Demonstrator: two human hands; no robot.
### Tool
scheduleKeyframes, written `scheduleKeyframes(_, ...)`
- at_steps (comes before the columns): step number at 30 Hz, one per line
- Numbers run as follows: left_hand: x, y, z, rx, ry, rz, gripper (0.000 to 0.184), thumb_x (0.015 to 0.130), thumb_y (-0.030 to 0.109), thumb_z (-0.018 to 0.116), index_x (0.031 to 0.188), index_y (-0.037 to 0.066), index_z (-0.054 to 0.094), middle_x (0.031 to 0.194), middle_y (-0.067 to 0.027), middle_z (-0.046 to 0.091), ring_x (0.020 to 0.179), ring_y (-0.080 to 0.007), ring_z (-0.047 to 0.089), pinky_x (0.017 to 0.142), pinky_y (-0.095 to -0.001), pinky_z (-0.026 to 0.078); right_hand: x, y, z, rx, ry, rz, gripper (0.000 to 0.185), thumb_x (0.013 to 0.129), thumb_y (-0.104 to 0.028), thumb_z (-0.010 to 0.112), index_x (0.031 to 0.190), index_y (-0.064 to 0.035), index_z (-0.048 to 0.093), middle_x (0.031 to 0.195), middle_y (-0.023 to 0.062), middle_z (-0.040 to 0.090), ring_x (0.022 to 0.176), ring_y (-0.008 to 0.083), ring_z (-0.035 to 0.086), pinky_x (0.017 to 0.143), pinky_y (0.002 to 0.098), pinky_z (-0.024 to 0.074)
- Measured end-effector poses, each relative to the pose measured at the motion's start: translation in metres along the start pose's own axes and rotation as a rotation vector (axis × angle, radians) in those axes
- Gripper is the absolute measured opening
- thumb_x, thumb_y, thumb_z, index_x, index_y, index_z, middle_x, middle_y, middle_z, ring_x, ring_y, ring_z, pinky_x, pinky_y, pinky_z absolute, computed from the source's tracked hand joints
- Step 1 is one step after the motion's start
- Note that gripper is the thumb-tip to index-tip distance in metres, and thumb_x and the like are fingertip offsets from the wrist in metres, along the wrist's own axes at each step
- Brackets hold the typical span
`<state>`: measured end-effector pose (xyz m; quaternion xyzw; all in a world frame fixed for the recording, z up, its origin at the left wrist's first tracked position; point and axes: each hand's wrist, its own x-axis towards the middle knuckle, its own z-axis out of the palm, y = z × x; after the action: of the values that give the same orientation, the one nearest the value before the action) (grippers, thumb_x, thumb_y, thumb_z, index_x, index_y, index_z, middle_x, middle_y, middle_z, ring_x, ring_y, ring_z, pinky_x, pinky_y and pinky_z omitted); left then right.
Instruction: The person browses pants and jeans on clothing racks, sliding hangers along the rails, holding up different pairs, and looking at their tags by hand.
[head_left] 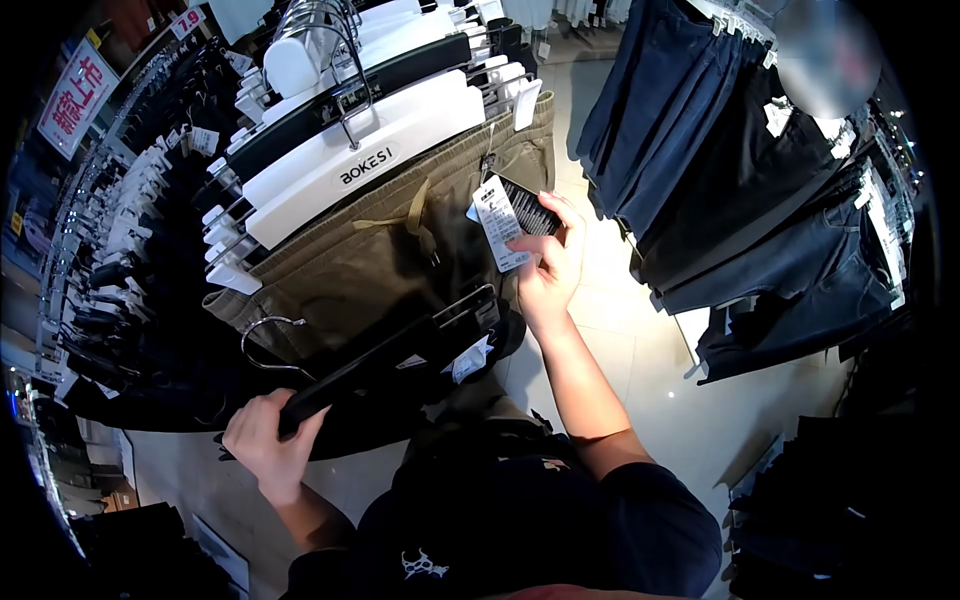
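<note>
My left hand (268,442) is closed round one end of a black clothes hanger (365,365), whose metal hook points up and left. Dark trousers hang from that hanger, with a white tag (468,358) near its far end. My right hand (550,262) pinches a white price tag (500,225) with a barcode, thumb on its front; a black tag (530,207) lies behind it. These tags hang from olive drawstring trousers (400,240), clipped to a white hanger (365,160) marked BOKESI. My fingers are beside the waistband's right end.
Several more hangers crowd the rail (300,55) behind the olive trousers. Racks of dark trousers stand at left and right, with navy trousers (650,110) at the upper right. A red-lettered sign (77,97) is at upper left. Pale floor tiles (600,350) run between the racks.
</note>
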<state>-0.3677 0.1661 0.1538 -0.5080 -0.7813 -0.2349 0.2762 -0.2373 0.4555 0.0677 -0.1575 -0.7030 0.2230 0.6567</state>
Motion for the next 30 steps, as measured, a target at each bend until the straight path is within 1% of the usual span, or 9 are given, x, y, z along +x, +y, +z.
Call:
scheduleKeyframes(11, 0.001, -0.012, -0.001, -0.006, -0.025, 0.021, 0.033, 0.059, 0.026, 0.081, 0.072, 0.006, 0.058, 0.058, -0.0034, 0.053, 0.047, -0.0188, 0.05, 0.045, -0.0281, 0.037, -0.016, 0.01, 0.013, 0.23, 0.072, 0.21, 0.014, 0.07, 0.004, 0.064, 0.072, -0.0057, 0.054, 0.12, 0.0161, 0.049, 0.121, 0.0369, 0.042, 0.101, 0.0452, 0.0324)
scheduleKeyframes(13, 0.001, -0.014, -0.002, 0.002, -0.012, 0.007, 0.033, 0.059, 0.027, 0.081, 0.072, 0.006, 0.058, 0.058, -0.0032, 0.054, 0.047, -0.0186, 0.05, 0.045, -0.0281, 0.037, -0.015, 0.007, 0.009, -0.127, -0.118, 0.136, 0.022, 0.068, 0.003, 0.064, 0.086, -0.0075, 0.057, 0.128, 0.0165, 0.046, 0.126, 0.0384, 0.036, 0.105, 0.0467, 0.0272)
scheduleKeyframes(16, 0.001, -0.017, -0.006, 0.002, -0.022, 0.037, 0.031, 0.059, 0.027, 0.08, 0.071, 0.007, 0.059, 0.057, -0.0012, 0.054, 0.047, -0.0163, 0.051, 0.046, -0.0269, 0.036, -0.02, -0.011, 0.005, -0.205, -0.19, 0.207, 0.038, 0.067, 0.004, 0.061, 0.103, -0.0085, 0.056, 0.135, 0.0167, 0.041, 0.13, 0.0394, 0.03, 0.107, 0.047, 0.0217)
scheduleKeyframes(18, -0.001, -0.019, -0.01, 0.006, -0.029, 0.045, 0.03, 0.06, 0.028, 0.079, 0.072, 0.008, 0.06, 0.058, -0.0001, 0.055, 0.047, -0.0155, 0.05, 0.045, -0.0269, 0.035, -0.03, -0.015, -0.003, -0.06, -0.137, 0.208, 0.04, 0.072, 0.002, 0.056, 0.111, -0.0045, 0.052, 0.137, 0.018, 0.038, 0.132, 0.0382, 0.028, 0.109, 0.0466, 0.019)
scheduleKeyframes(20, -0.004, -0.02, -0.013, 0.031, 0.01, 0.033, 0.03, 0.06, 0.028, 0.079, 0.072, 0.008, 0.06, 0.059, 0.0005, 0.055, 0.047, -0.0149, 0.05, 0.045, -0.0265, 0.035, -0.036, -0.027, 0.0, 0.412, -0.014, 0.273, 0.032, 0.079, -0.003, 0.051, 0.111, 0.0007, 0.051, 0.135, 0.0201, 0.039, 0.13, 0.0353, 0.031, 0.108, 0.0461, 0.0204)
scheduleKeyframes(22, -0.008, -0.02, -0.018, 0.057, 0.041, 0.021, 0.029, 0.06, 0.028, 0.079, 0.073, 0.009, 0.061, 0.06, 0.0012, 0.056, 0.048, -0.0142, 0.05, 0.046, -0.026, 0.034, -0.036, -0.042, -0.004, 0.755, -0.227, 0.412, 0.035, 0.087, -0.018, 0.047, 0.114, 0.0042, 0.05, 0.12, 0.0253, 0.051, 0.11, 0.0327, 0.053, 0.099, 0.0422, 0.0385)
scheduleKeyframes(26, -0.025, -0.018, -0.033, 0.126, 0.095, 0.002, 0.029, 0.06, 0.028, 0.078, 0.075, 0.01, 0.061, 0.065, 0.002, 0.058, 0.056, -0.013, 0.052, 0.052, -0.0248, 0.033, -0.029, -0.059, 0.006, 0.923, -0.718, 0.728, 0.043, 0.084, -0.023, 0.058, 0.113, 0.0081, 0.05, 0.094, 0.0209, 0.064, 0.089, 0.0289, 0.064, 0.083, 0.0365, 0.0503)
scheduleKeyframes(28, -0.035, -0.018, -0.038, 0.172, 0.149, -0.029, 0.028, 0.06, 0.027, 0.077, 0.077, 0.011, 0.061, 0.073, 0.0011, 0.06, 0.067, -0.0152, 0.054, 0.065, -0.029, 0.035, -0.03, -0.052, 0.011, 0.994, -0.9, 0.623, 0.056, 0.056, -0.005, 0.079, 0.107, 0.0046, 0.059, 0.092, 0.0139, 0.068, 0.087, 0.0226, 0.066, 0.079, 0.03, 0.0513)
scheduleKeyframes(30, -0.052, -0.018, -0.043, 0.191, 0.144, -0.133, 0.027, 0.061, 0.025, 0.077, 0.078, 0.011, 0.061, 0.077, 0.0002, 0.06, 0.075, -0.017, 0.056, 0.074, -0.033, 0.034, -0.025, -0.064, 0.016, 0.891, -1.029, 0.645, 0.045, 0.058, -0.003, 0.078, 0.101, 0.0039, 0.064, 0.086, 0.0123, 0.069, 0.081, 0.0198, 0.067, 0.074, 0.0271, 0.0521)
